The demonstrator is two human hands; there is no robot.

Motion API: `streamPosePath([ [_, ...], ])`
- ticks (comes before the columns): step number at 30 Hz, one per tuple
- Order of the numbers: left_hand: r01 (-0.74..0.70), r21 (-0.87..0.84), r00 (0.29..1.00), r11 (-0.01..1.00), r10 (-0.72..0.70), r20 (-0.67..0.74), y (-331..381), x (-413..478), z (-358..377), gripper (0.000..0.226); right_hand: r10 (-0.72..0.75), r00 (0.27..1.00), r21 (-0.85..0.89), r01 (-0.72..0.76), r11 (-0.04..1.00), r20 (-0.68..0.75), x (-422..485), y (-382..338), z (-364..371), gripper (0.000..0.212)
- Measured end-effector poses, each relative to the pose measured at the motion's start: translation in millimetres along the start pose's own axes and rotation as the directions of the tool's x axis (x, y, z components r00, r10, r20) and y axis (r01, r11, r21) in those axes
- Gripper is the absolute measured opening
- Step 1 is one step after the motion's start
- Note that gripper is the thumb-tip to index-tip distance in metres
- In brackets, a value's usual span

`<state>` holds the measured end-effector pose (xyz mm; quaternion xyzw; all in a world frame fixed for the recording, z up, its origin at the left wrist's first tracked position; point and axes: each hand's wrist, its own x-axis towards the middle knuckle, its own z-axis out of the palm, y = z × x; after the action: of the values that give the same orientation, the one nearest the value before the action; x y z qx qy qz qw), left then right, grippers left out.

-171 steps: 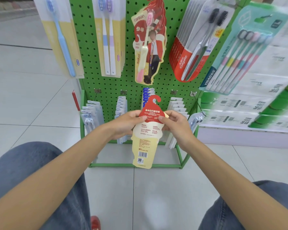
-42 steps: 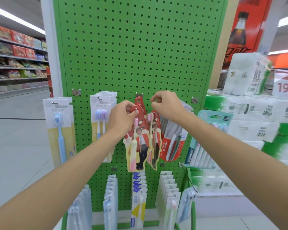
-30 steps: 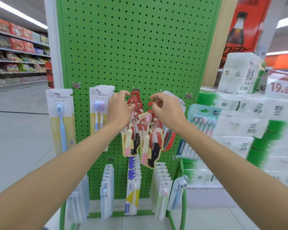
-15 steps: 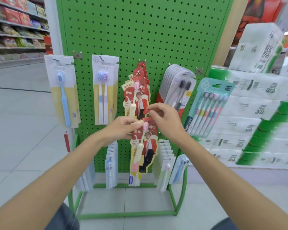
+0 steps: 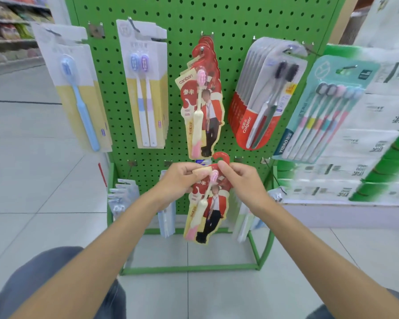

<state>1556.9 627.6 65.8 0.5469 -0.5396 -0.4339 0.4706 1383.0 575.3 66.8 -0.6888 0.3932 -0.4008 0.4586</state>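
The left grip (image 5: 182, 178) and the right grip (image 5: 240, 180) both hold one carded toothbrush pack (image 5: 205, 212), red and cream, with a pink-and-cream brush sealed on its front. The left grip's thumb and fingers are clamped on the card's upper left edge. The right grip pinches the upper right edge, just under the red hook-shaped hanger tab (image 5: 221, 156). The pack hangs down from both hands with its printed face to the camera, in front of the lower rows of the green pegboard rack (image 5: 182, 31), on no hook.

Directly above it, a bunch of matching canban packs (image 5: 203, 111) hangs from the middle hook, its bottom edge just over the held tab. To their right hang Colgate twin packs (image 5: 263, 100) and a five-brush pack (image 5: 320, 111). To their left are a two-brush pack (image 5: 143, 88) and a blue single-brush pack (image 5: 78, 95). Stacked tissue packs (image 5: 366, 139) stand right of the rack, on the tiled floor (image 5: 32, 180)
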Motion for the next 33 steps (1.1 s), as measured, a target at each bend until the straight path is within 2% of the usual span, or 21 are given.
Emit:
streamPosePath([
  [5,0.042,-0.12,0.992,0.992,-0.056,-0.116,-11.6,-8.6,13.7,0.019,0.071,0.996,-0.042,-0.069,0.997,0.055,-13.9,13.0,-1.4,0.053],
  [8,0.048,-0.214,0.98,0.976,-0.087,-0.177,-14.6,-12.7,12.9,0.02,0.099,0.986,-0.073,-0.089,0.993,0.137,-28.2,22.1,-1.7,0.056],
  [14,0.017,-0.345,0.951,0.938,-0.121,-0.283,-18.8,-21.5,7.6,0.015,0.242,0.935,-0.034,-0.242,0.97,0.259,-48.9,42.4,0.8,0.026],
  [17,-0.003,-0.399,0.935,0.917,-0.14,-0.327,-17.7,-23.5,0.2,0.016,0.331,0.878,-0.077,-0.325,0.943,0.346,-53.3,50.4,4.6,0.023],
  [19,-0.015,-0.417,0.92,0.909,-0.151,-0.362,-15.1,-25.2,-5.6,0.017,0.34,0.846,-0.096,-0.331,0.939,0.411,-55.0,52.7,6.2,0.016],
  [21,-0.04,-0.43,0.894,0.902,-0.159,-0.418,-13.3,-26.9,-9.9,0.016,0.327,0.821,-0.13,-0.302,0.944,0.468,-56.5,51.9,7.7,0.003],
  [23,-0.063,-0.419,0.87,0.906,-0.156,-0.469,-10.3,-28.8,-12.3,0.015,0.317,0.811,-0.174,-0.265,0.948,0.492,-57.2,53.0,10.6,0.006],
  [28,-0.063,-0.292,0.828,0.954,-0.113,-0.549,-6.6,-28.6,-12.0,0.022,0.238,0.869,-0.28,-0.121,0.952,0.434,-61.1,54.9,18.4,0.017],
  [30,-0.074,-0.214,0.829,0.974,-0.059,-0.556,-2.4,-31.6,-8.8,0.034,0.179,0.898,-0.367,-0.021,0.93,0.403,-64.1,54.8,19.1,0.022],
  [33,-0.089,-0.179,0.883,0.98,-0.006,-0.469,5.8,-37.0,-5.8,0.06,0.054,0.929,-0.552,0.17,0.817,0.366,-68.2,56.4,19.3,0.03],
])
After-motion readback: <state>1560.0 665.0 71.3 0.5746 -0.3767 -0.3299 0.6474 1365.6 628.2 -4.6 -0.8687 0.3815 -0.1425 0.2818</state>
